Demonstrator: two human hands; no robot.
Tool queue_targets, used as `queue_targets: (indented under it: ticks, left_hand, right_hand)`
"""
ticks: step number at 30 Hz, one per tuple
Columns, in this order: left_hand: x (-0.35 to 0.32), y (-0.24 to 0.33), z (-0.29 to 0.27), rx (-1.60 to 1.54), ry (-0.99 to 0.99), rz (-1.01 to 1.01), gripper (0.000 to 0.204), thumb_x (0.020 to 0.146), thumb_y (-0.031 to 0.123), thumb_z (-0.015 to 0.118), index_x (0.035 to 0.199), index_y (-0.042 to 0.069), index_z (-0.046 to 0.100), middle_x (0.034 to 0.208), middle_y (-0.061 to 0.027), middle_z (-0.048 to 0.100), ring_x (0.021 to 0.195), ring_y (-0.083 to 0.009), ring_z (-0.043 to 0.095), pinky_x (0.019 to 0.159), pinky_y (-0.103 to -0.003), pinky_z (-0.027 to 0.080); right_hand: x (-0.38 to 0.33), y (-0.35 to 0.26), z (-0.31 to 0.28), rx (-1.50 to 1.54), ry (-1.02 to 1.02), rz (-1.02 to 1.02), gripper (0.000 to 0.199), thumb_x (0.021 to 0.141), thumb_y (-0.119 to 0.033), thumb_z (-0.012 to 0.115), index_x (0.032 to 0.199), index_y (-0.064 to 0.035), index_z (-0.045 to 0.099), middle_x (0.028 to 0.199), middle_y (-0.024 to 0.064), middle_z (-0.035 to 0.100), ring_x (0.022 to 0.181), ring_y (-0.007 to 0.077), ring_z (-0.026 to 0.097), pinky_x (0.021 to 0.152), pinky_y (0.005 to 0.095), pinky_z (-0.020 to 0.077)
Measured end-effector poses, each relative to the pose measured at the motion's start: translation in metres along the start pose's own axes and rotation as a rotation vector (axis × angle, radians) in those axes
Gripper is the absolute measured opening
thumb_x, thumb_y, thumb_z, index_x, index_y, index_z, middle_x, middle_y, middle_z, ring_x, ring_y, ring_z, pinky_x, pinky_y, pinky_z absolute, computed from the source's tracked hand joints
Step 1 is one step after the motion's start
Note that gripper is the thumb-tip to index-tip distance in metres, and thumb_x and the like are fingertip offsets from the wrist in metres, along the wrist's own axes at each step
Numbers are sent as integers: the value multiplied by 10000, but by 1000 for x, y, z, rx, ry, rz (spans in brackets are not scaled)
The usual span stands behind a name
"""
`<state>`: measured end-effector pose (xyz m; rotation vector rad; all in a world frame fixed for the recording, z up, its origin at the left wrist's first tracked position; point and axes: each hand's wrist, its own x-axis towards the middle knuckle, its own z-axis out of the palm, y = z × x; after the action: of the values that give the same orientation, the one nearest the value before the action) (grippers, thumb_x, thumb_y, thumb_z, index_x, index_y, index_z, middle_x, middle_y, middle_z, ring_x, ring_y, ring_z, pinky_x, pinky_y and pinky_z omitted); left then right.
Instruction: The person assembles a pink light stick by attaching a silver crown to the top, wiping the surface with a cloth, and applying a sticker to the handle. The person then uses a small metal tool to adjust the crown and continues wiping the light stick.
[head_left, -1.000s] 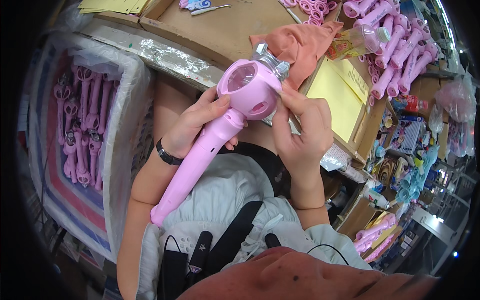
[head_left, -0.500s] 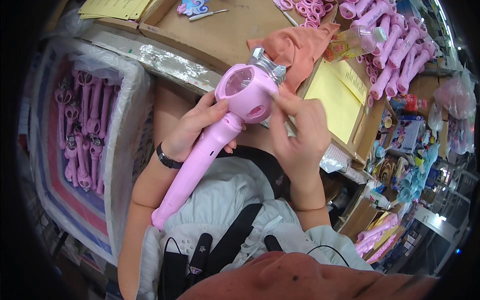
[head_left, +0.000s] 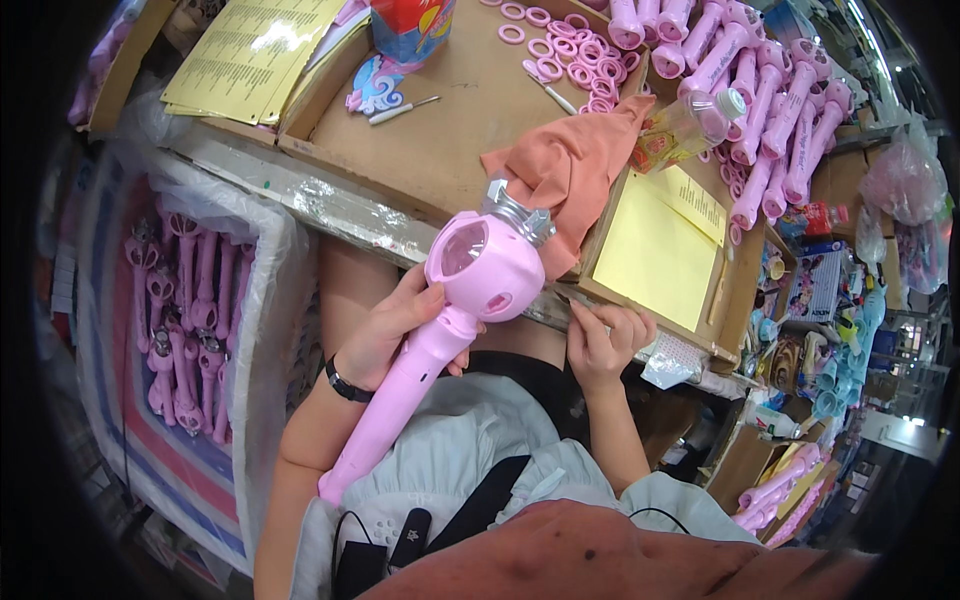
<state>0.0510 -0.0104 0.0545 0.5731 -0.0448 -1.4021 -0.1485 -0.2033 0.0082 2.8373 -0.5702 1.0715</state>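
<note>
1. Pink toy wand: long plastic handle with a round clear-windowed head and a silver crown piece on top; held slantwise over the lap, head up at the near edge of the bench, handle end pointing down and left toward the person; the tilt appears to turn the head's face and side toward the eyes, and keeps it close to the bench.
2. Left hand: fingers curled about the upper handle just under the head, thumb laid over the neck; closed firmly on the wand; black band at the wrist.
3. Right hand: off the wand, just right of its head, by the bench's near edge; fingers bent inward, tips drawn together; whether they pinch some small part cannot be told.
4. Orange cloth: crumpled on the bench, just beyond the wand head.
5. Yellow sheets: in a shallow tray, right of the cloth.
6. Pink rings: loose, far side of the bench.
7. Further pink wands: heaped far right; more in the lined box at left.
</note>
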Motion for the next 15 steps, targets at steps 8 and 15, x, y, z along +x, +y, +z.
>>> queue_targets:
  ticks: [8,15]
  left_hand:
    - [0,-2,-3,-5,-1,-5,531,976,287,549,1390,93,278,1054,-223,599,712,-286,682,621,-385,595]
    - [-3,3,5,40,26,-6,544,973,304,549,1395,88,281,1012,-210,619,691,-282,676,596,-359,588]
  right_hand:
    - [12,-7,-10,36,-63,74,251,695,-186,789,942,-190,748,843,-27,488,838,196,470,844,371,319]
    - [109,1,31,263,-119,54,240,755,-165,729,980,-85,714,876,85,598,879,288,563,968,497,365]
